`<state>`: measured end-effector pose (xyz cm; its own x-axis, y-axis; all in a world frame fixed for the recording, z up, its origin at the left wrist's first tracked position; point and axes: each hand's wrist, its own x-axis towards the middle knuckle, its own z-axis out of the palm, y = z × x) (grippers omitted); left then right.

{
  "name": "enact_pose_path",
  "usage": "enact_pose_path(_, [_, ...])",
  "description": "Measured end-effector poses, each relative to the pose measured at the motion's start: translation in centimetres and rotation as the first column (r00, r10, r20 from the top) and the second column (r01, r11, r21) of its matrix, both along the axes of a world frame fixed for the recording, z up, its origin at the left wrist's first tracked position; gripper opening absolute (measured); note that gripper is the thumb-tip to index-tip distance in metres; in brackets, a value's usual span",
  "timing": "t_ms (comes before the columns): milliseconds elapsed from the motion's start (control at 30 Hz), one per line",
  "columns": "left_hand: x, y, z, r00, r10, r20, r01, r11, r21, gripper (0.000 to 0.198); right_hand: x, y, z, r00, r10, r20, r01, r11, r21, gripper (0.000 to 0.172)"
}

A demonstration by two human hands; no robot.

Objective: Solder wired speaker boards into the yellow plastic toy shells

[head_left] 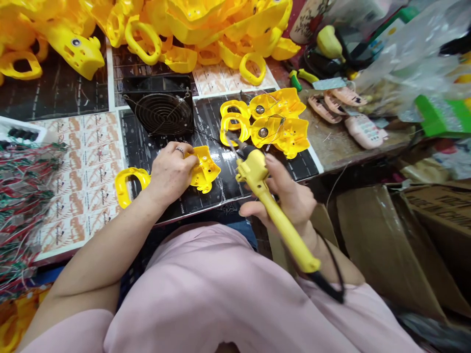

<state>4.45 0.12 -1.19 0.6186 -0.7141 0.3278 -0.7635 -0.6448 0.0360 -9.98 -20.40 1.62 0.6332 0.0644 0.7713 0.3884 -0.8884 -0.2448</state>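
Observation:
My left hand, with a ring on one finger, is closed on a yellow plastic shell half at the near edge of the table. The shell's hollow inner side faces up, and its ring-shaped handle sticks out to the left of my wrist. My right hand grips a yellow soldering iron with a black cord. Its tip points up and left, apart from the shell in my left hand. Just beyond the tip lie two similar shell halves with round metal speakers and thin wires inside.
Behind my left hand stands a black fan. Yellow shells are piled along the back. Bundled red and green wires lie at left. Pink shell parts, green-handled cutters and plastic bags are at right, above cardboard boxes.

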Motion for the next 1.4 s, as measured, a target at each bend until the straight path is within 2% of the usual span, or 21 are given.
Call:
enact_pose_path(33, [0.1,0.1,0.0,1.000,-0.009,0.007,0.009,1.000,-0.006,0.021,0.0,0.3,-0.3,0.999,0.009,-0.048,-0.009,1.000,-0.013,0.055])
enact_pose_path(133, [0.4,0.1,-0.2,0.999,-0.040,0.023,0.041,0.998,-0.038,0.024,0.9,2.0,-2.0,0.983,0.064,-0.171,-0.062,0.998,0.015,0.027])
enact_pose_path(167, [0.5,0.0,-0.2,0.999,-0.046,0.021,0.047,0.998,-0.050,0.024,1.4,2.7,-2.7,0.981,0.067,-0.180,-0.068,0.998,0.002,0.025])
enact_pose_path(300, [0.2,0.1,0.4,0.998,-0.027,-0.065,0.020,0.995,-0.099,0.026,3.7,5.0,-5.2,0.995,-0.004,-0.103,-0.008,0.993,-0.117,0.030])
enact_pose_path(400, [-0.5,1.6,2.4,0.995,-0.002,-0.102,-0.015,0.987,-0.159,0.031,3.9,4.5,-5.3,1.000,-0.022,0.014,0.024,0.993,-0.115,0.018])
enact_pose_path(500, [-0.4,4.8,5.1,0.996,0.078,-0.041,-0.085,0.975,-0.207,0.037,3.0,0.7,-3.8,0.989,-0.071,0.131,0.089,0.987,-0.135,0.016])
enact_pose_path(600, [1.7,9.0,6.8,0.969,0.240,-0.065,-0.246,0.960,-0.130,0.040,2.4,-5.9,-2.4,0.935,-0.197,0.295,0.255,0.951,-0.173,0.029])
enact_pose_path(633, [2.8,10.4,7.0,0.946,0.309,-0.093,-0.316,0.946,-0.069,0.041,2.6,-8.3,-2.2,0.910,-0.297,0.290,0.351,0.924,-0.152,0.032])
enact_pose_path(667, [4.2,11.6,7.0,0.915,0.386,-0.122,-0.388,0.922,0.006,0.041,3.0,-10.7,-2.2,0.905,-0.390,0.168,0.417,0.893,-0.168,0.031])
enact_pose_path(700, [5.7,12.5,7.0,0.875,0.460,-0.149,-0.452,0.888,0.086,0.041,3.6,-12.9,-2.3,0.883,-0.449,0.137,0.466,0.872,-0.148,0.032])
enact_pose_path(767, [8.9,13.8,6.8,0.788,0.584,-0.197,-0.539,0.808,0.239,0.041,5.2,-16.6,-3.1,0.855,-0.461,0.239,0.487,0.872,-0.059,0.048])
enact_pose_path(800, [10.5,14.1,6.7,0.746,0.631,-0.215,-0.566,0.770,0.295,0.041,6.1,-17.9,-3.7,0.872,-0.446,0.202,0.465,0.884,-0.057,0.052])
enact_pose_path(833, [12.1,14.2,6.6,0.709,0.667,-0.227,-0.588,0.738,0.332,0.041,6.9,-18.8,-4.2,0.893,-0.435,0.119,0.445,0.892,-0.077,0.048])
enact_pose_path(900, [14.9,14.1,6.5,0.661,0.714,-0.230,-0.625,0.694,0.358,0.042,8.0,-19.5,-5.0,0.874,-0.484,0.053,0.486,0.873,-0.045,0.046])
enact_pose_path(967, [17.4,13.8,6.6,0.640,0.738,-0.212,-0.657,0.669,0.347,0.044,8.2,-18.9,-5.5,0.831,-0.551,0.077,0.555,0.831,-0.034,0.047])
enact_pose_path(1067, [21.0,13.4,6.8,0.635,0.751,-0.182,-0.689,0.657,0.307,0.055,7.3,-15.9,-5.4,0.778,-0.595,0.203,0.616,0.786,-0.053,0.048])
enact_pose_path(1133, [23.4,13.3,7.0,0.634,0.759,-0.152,-0.716,0.649,0.255,0.066,6.7,-13.0,-5.3,0.829,-0.523,0.201,0.547,0.833,-0.088,0.045])
enact_pose_path(1200, [25.8,13.2,7.5,0.632,0.766,-0.120,-0.742,0.642,0.192,0.074,6.5,-9.8,-5.3,0.882,-0.366,0.295,0.412,0.905,-0.109,0.044])
enact_pose_path(1300, [29.1,13.2,8.2,0.630,0.772,-0.085,-0.762,0.635,0.124,0.073,7.3,-5.9,-5.7,0.906,-0.318,0.280,0.367,0.919,-0.146,0.040])
enact_pose_path(1400, [31.5,13.1,8.5,0.621,0.780,-0.076,-0.774,0.625,0.101,0.071,8.4,-4.2,-6.6,0.908,-0.306,0.287,0.360,0.919,-0.161,0.027])
